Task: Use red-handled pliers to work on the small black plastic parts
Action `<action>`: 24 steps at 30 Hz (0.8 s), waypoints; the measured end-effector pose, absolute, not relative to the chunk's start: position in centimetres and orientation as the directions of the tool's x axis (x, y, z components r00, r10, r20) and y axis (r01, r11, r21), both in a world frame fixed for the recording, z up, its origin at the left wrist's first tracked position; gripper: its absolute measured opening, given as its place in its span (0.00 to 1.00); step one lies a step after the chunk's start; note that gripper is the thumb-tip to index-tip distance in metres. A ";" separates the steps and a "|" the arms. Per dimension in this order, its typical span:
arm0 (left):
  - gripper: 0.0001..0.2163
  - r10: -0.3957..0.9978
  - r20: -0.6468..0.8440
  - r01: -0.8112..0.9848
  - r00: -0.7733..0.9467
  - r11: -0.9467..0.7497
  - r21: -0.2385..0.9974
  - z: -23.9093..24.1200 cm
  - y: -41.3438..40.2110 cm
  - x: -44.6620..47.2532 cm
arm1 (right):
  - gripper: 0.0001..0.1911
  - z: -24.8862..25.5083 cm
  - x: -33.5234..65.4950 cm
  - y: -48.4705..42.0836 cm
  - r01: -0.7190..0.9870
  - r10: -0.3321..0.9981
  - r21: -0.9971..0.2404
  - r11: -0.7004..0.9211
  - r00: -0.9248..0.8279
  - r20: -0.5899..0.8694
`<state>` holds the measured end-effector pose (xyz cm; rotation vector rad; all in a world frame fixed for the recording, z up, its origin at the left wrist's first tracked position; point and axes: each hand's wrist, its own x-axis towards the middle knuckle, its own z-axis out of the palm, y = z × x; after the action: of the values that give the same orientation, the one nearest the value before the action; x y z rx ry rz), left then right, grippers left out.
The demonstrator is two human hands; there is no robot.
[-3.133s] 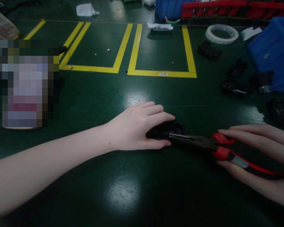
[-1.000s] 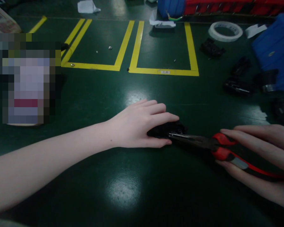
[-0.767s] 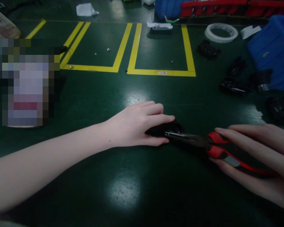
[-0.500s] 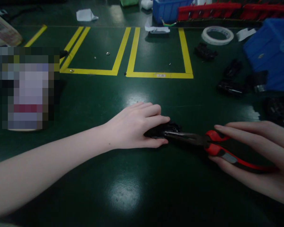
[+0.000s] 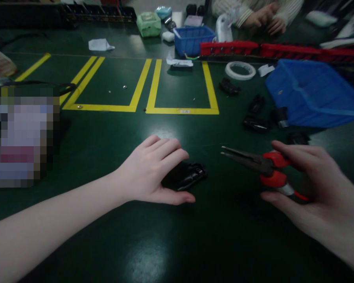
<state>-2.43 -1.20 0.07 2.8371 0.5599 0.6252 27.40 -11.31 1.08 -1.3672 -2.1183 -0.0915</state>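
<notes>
Head: tape (image 5: 238, 77) and blue bin (image 5: 312, 94) beyond pliers (image 5: 266, 166) in right hand (image 5: 323, 186), left hand (image 5: 155, 169) wide over part (image 5: 191, 176)

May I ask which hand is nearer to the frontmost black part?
Left: the left hand partly covers the black part; the right hand is apart, to its right, holding pliers.

You had dim light, apparently from above, which glared in pale patches on the desk (image 5: 230, 243). Your right fingers (image 5: 296, 151) looked softly blurred, the black part (image 5: 191, 175) merged into shadow, and coarse pixels masked the left edge.
</notes>
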 end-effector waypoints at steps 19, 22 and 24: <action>0.25 0.303 0.113 0.229 0.946 -0.875 0.425 0.4 -1.2 -2.2 | 0.23 0.1 27.7 -10.1 0.775 0.714 -0.183 0.605 -0.427 0.554; 0.24 0.342 0.116 0.270 0.933 -0.874 0.404 0.4 -1.2 -2.1 | 0.21 -0.2 28.0 -10.1 0.739 0.713 -0.219 0.638 -0.457 0.532; 0.26 0.374 0.119 0.301 0.920 -0.866 0.399 0.3 -1.1 -2.1 | 0.22 -0.3 28.0 -10.1 0.719 0.703 -0.215 0.661 -0.492 0.513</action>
<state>-2.05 -1.13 0.28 2.7016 0.4936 0.2715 28.05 -10.07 -0.27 -1.0981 -2.3036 -0.0370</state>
